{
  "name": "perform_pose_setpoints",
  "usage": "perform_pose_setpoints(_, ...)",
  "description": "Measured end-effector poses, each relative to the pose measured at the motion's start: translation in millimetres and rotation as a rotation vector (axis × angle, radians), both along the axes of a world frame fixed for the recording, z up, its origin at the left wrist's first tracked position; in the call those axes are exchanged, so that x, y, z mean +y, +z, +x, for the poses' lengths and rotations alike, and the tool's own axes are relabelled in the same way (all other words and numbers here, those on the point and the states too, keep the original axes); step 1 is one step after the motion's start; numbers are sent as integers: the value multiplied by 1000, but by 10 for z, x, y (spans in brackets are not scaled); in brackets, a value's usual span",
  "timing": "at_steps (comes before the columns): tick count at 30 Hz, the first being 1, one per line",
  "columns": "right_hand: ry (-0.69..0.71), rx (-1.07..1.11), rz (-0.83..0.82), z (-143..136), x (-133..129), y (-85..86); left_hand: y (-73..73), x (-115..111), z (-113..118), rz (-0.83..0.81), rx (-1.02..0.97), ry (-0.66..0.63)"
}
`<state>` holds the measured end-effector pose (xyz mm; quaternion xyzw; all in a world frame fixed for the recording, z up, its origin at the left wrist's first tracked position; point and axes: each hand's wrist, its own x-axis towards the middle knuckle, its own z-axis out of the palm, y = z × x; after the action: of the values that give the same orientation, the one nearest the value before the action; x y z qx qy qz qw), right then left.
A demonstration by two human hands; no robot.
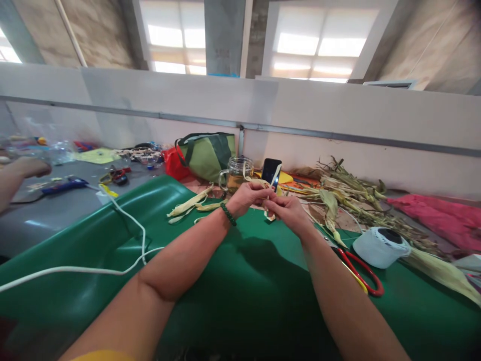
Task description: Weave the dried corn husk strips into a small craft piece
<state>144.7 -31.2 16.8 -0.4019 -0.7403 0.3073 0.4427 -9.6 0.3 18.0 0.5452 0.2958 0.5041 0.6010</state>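
Observation:
In the middle of the view, my left hand (247, 198) and my right hand (288, 209) meet above the green mat (263, 296). Both have closed fingertips pinched on a thin, pale corn husk strip (277, 173); its ends stick up above the fingers and hang below them. My fingers cover the part between them. To the left of my hands, loose pieces of corn husk (191, 203) lie on the mat. Beside my right forearm are scissors (364, 273) with red and yellow handles. Farther right stands a spool of white thread (376, 248).
Behind my hands stand a glass mug (236, 181) and an upright phone (269, 170). A green bag (206, 155) leans by the wall. Dried husks and stalks (353, 193) are heaped right. A white cable (67, 271) crosses the left. Another person's hand (28, 167) shows far left.

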Motion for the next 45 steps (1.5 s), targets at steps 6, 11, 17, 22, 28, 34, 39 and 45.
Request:
perform_pose_setpoints(6, 39, -136, 167, -159, -119, -48, 37, -24, 18, -49, -67, 110)
perform_pose_setpoints(11, 180, -264, 194, -269, -198, -138, 112, -18, -71, -45, -104, 140)
perform_pose_setpoints(17, -227, -68, 428, -3, -85, -51, 124, -54, -88, -38, 46, -1)
perform_pose_setpoints(22, -427, -43, 641, 166, 77, -4, 72, -87, -48, 119, 198, -74)
perform_pose_setpoints(28, -184, -18, 394, 124, 118, -59, -8, -53, -8, 355, 354, -99)
perform_pose_setpoints(34, -236, -55, 634, 62, 88, -61, -15, -77, 31, 463, 476, -145)
perform_pose_setpoints(39, -499, 135, 491, 140, 151, -65, -7, -20, -28, 102, 244, -127)
perform_pose_setpoints(45, -341, 96, 252, 108, 165, -101, 49, -2, -85, 84, 82, -61)
